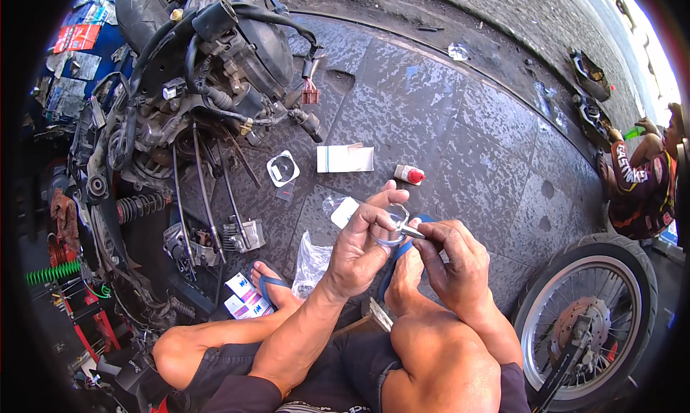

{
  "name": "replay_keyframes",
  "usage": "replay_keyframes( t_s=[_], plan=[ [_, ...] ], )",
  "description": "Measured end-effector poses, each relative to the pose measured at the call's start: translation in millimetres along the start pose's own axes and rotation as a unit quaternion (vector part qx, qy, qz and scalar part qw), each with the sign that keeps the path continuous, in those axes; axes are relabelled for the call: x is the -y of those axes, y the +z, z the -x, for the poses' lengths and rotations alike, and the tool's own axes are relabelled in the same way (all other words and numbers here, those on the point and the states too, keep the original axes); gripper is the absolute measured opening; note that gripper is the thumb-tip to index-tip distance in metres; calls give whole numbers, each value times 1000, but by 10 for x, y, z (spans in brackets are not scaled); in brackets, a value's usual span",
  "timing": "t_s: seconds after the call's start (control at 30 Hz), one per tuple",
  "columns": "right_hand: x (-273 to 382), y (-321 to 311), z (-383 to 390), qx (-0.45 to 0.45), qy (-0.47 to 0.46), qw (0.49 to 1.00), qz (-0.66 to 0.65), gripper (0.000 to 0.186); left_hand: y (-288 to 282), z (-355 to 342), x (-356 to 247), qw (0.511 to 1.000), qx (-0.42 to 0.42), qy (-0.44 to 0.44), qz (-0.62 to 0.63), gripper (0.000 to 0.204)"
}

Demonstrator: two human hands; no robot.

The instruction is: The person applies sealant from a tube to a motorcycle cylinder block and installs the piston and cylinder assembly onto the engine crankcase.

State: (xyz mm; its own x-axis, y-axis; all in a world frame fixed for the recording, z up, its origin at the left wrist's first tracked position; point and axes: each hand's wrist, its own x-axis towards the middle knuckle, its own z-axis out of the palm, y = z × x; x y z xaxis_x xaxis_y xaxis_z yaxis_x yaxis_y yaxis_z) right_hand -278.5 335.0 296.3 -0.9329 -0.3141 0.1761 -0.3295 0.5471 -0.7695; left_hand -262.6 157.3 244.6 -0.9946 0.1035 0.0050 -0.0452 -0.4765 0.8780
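Observation:
Over my lap, my left hand (363, 248) is closed around a shiny, round metal piston (389, 233). A thin curved edge shows at its top, perhaps a ring. My right hand (456, 258) pinches a short silver metal pin (411, 232) between thumb and fingers, its end against or very near the piston. My fingers hide part of both pieces. On the floor beyond my hands lie an open white box (345, 159), a small bottle with a red cap (410, 174), a white package with a dark ring (283, 169) and a white card in clear plastic (344, 212).
A partly dismantled motorcycle engine and frame (244, 61) stands at the left. Below it is a metal cylinder block (244, 235). Small printed boxes (248, 298) and a clear plastic bag (313, 263) lie by my left foot. A spoked wheel (588, 327) and another person (642, 179) are at the right.

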Motion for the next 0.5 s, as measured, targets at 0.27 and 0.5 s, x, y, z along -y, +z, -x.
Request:
replay_keyframes(
  t_s=[0.27, 0.5],
  plan=[
    [48, -17, 60, -9, 157, 964, -213, 20, 35, 11, -177, 966, 42, 108, -231, 42],
    [206, -214, -40, 32, 93, 991, -94, 20, 98, 18, -253, 957, 37, 140, -252, 41]
  ],
)
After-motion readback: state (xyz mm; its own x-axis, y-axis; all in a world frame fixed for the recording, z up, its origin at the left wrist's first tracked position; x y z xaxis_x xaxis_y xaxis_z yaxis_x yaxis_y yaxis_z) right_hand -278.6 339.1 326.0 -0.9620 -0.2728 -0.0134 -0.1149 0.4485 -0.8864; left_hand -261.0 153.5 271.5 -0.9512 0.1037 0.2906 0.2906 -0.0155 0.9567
